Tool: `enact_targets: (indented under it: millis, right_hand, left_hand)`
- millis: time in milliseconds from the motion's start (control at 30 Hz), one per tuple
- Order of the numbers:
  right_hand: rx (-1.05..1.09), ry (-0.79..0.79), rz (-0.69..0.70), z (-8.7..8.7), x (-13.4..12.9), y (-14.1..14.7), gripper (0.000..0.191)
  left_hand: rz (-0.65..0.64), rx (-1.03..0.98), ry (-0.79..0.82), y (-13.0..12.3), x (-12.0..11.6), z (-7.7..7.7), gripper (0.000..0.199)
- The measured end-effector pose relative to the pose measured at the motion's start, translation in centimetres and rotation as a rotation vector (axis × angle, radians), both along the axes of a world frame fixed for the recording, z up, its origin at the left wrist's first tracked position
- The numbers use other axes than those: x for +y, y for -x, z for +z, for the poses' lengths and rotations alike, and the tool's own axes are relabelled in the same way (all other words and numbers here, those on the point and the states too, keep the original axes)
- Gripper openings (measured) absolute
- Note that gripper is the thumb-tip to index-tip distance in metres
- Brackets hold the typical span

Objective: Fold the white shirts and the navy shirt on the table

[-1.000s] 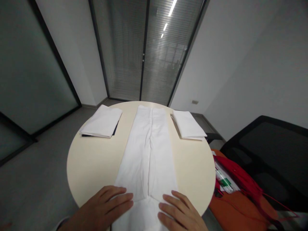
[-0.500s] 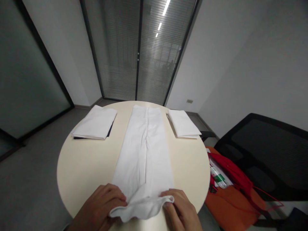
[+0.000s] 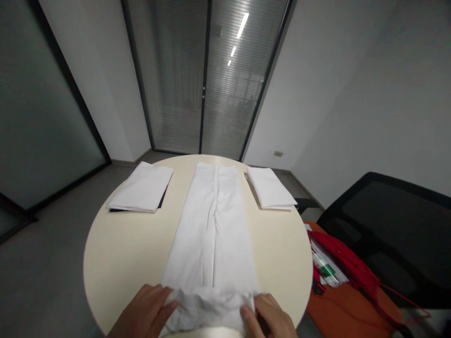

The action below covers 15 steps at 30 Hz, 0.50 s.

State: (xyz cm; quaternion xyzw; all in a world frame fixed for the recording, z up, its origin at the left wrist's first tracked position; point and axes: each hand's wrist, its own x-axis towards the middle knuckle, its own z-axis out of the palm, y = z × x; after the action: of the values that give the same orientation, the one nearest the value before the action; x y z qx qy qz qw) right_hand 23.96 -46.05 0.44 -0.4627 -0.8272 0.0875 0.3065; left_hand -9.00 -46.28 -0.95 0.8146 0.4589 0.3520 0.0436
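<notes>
White trousers (image 3: 230, 234) lie lengthwise across the round table, legs side by side, with their far end near the back edge. At the near edge, the fabric is bunched and turned over between my two hands. My left hand (image 3: 144, 312) grips the left side of this fold, its thumb over the cloth. On the right side of the same fold, my right hand (image 3: 266, 317) pinches the cloth between thumb and fingers. Parts of both hands are cut off by the bottom of the view.
The cream table (image 3: 123, 253) also bears a folded white cloth over a dark one (image 3: 141, 187) at back left and another folded white cloth (image 3: 269, 188) at back right. Right of the table stands a black mesh chair (image 3: 394, 225) with a red bag (image 3: 345, 256) on its orange seat.
The near end of the trousers, a loose raised edge before, now lies flatter as a fold across both legs. Both hands have shifted slightly, and the view has tilted up a little.
</notes>
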Motion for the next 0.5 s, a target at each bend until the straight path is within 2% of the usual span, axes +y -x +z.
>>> enact_targets:
  millis: [100,167,233,300,367,433,500]
  right_hand:
    - [0.048,0.019,-0.234,0.4,-0.7,2.1,0.024]
    - [0.054,-0.04,-0.303,0.4,-0.9,3.0,0.034]
    - [0.032,-0.092,-0.307,0.4,-1.0,3.4,0.031]
    - [-0.023,-0.138,-0.254,0.7,-1.0,3.3,0.026]
    - [-0.107,-0.208,-0.131,1.3,-1.0,3.1,0.03]
    - [-0.188,-0.277,0.031,2.0,-0.8,2.8,0.036]
    - [-0.264,-0.279,0.163,2.8,-0.6,2.5,0.039]
  left_hand:
    - [0.224,0.065,0.123,-1.2,-0.5,1.5,0.023]
    - [0.295,0.157,0.204,-1.6,-0.6,2.2,0.032]
    - [0.346,0.255,0.278,-1.7,-0.6,2.5,0.035]
    - [0.378,0.306,0.327,-1.8,-0.5,2.6,0.033]
    - [0.348,0.277,0.298,-1.8,-0.3,2.6,0.032]
    - [0.254,0.203,0.162,-1.8,-0.2,2.8,0.031]
    - [0.126,0.166,-0.009,-1.5,-0.3,3.3,0.031]
